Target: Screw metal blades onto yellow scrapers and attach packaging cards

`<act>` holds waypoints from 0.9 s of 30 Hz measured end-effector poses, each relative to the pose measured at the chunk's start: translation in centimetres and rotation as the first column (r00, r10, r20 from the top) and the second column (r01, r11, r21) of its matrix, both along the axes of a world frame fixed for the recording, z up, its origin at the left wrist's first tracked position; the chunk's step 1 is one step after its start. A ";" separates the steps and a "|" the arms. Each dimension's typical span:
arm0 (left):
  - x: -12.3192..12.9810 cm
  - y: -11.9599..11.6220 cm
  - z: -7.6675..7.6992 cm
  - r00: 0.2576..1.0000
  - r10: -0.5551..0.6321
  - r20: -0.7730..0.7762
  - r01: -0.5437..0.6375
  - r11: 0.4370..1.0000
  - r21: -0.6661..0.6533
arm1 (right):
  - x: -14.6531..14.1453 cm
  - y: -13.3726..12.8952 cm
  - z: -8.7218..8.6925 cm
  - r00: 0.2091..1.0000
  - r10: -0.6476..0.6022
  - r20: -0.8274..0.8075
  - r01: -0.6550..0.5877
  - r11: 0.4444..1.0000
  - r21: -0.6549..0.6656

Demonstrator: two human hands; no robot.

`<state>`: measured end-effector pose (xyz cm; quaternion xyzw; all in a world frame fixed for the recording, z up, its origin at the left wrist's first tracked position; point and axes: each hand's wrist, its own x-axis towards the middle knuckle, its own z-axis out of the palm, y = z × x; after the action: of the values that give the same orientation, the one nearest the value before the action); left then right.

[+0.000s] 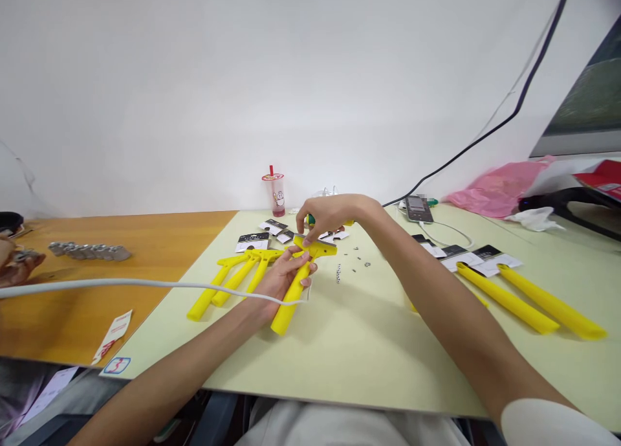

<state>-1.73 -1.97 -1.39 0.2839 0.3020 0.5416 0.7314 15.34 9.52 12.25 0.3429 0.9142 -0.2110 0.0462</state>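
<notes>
L hand (pixel 286 279): grip clamped on shaft of yellow plastic scraper (pixel 292 292), fingers wrapped round it. R hand (pixel 332 216): grip closed on green-and-yellow screwdriver handle (pixel 310 221); fingertips (pixel 305 237) at scraper head, metal blade edge (pixel 303 239) just below them. Scraper sits mid-bench, between both hands, head twd far edge.

Nearby: 3 yellow T-handles (pixel 233 279) just L of L hand; black-and-white cards (pixel 253 242) at far edge; small screws (pixel 361 259) just R of scraper. Grey cable (pixel 145 283) lies across L wrist.

R side of pale-green bench (pixel 369 362): 2 long yellow handles (pixel 528 298), more cards (pixel 478 259). Far edge: phone (pixel 418 208), plastic cup w/ red straw (pixel 274 193). Far L, orange wood bench (pixel 145 239): row of metal parts (pixel 90 252), co-worker's hand (pixel 14 265) at L edge.
</notes>
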 end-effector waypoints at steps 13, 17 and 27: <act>0.2 0.2 0.4 0.990 0.140 0.029 -0.139 0.989 -0.056 | 2.5 -3.4 3.1 0.775 0.031 -0.631 0.153 0.960 0.235; 0.3 0.2 0.7 0.988 0.156 0.018 -0.154 0.985 -0.076 | 2.4 -4.6 3.5 0.691 0.133 -0.711 0.054 0.971 0.234; 0.4 0.0 0.9 0.987 0.148 0.064 -0.143 0.986 -0.082 | 1.5 -3.4 2.6 0.781 0.184 -0.596 -0.049 0.971 0.234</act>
<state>-1.37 -2.02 -0.46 0.2136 0.3169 0.5911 0.7104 16.85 6.10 14.83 0.2011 0.9157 -0.2120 -0.2759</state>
